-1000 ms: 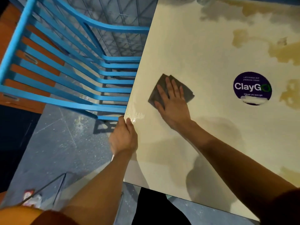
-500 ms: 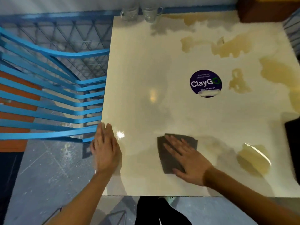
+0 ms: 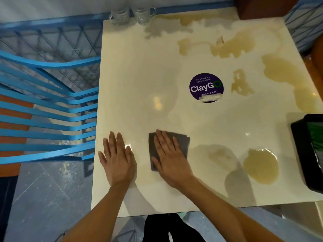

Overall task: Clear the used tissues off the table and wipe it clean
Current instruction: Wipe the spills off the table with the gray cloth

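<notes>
A folded grey cloth (image 3: 183, 140) lies flat on the cream table (image 3: 139, 75) near its front edge. My right hand (image 3: 170, 158) presses flat on the cloth with fingers spread. My left hand (image 3: 117, 158) rests flat and open on the bare table by its left edge, a hand's width from the cloth. Brownish liquid stains spread over the far and right parts of the table; one puddle (image 3: 260, 165) sits at the front right. No tissues are in view.
A round purple ClayGo sticker (image 3: 206, 87) marks the table's middle. Two glass mugs (image 3: 132, 14) stand at the far edge. A black tray (image 3: 309, 151) pokes in at the right. A blue slatted chair (image 3: 49, 119) stands left of the table.
My left hand has moved from the table's left edge onto the tabletop, flat. The right hand and cloth have slid from the left edge area toward the front.
</notes>
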A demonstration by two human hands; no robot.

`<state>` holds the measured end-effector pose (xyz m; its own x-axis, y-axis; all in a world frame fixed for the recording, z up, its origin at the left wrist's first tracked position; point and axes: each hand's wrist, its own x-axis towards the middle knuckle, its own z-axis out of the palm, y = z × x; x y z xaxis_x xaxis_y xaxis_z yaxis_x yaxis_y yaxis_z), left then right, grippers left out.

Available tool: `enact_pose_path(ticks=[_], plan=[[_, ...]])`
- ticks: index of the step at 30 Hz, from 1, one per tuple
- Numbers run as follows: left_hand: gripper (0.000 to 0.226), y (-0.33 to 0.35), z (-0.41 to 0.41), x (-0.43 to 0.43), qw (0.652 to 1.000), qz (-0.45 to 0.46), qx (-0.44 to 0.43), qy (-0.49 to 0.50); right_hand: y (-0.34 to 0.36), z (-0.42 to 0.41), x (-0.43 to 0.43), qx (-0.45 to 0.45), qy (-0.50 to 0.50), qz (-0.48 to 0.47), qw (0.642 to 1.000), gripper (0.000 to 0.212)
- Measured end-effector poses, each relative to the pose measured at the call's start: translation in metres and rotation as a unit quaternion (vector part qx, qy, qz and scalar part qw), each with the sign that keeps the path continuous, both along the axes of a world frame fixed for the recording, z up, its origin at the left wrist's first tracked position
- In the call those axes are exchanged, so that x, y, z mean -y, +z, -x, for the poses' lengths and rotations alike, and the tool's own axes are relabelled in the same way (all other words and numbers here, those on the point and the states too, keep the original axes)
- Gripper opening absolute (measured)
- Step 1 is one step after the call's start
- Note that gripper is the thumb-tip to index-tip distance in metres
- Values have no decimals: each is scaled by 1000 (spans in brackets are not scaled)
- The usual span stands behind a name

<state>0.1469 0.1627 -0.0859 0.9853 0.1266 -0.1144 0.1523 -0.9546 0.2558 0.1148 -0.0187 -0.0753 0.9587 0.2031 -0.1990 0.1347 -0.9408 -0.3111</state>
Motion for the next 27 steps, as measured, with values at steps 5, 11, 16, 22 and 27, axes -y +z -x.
enact_pose_path(ticks=[5, 11, 16, 22, 27], plan=[[58, 6, -1, 1, 1000, 20, -1, -6, 7, 65, 79, -33, -1, 29, 999, 66], [57, 5, -6, 61, 993, 51, -4, -102, 7, 8, 130, -17, -117, 61, 991, 69], [58, 4, -9, 97, 987, 21, -14, -158, 4, -18, 87, 10, -163, 33, 986, 67], [59, 5, -8, 101, 989, -1, -18, -148, 5, 84, 100, -9, -39, 20, 999, 69], [59, 7, -7, 104, 991, 1, -20, -136, 5, 58, 166, -20, -122, 52, 991, 68]])
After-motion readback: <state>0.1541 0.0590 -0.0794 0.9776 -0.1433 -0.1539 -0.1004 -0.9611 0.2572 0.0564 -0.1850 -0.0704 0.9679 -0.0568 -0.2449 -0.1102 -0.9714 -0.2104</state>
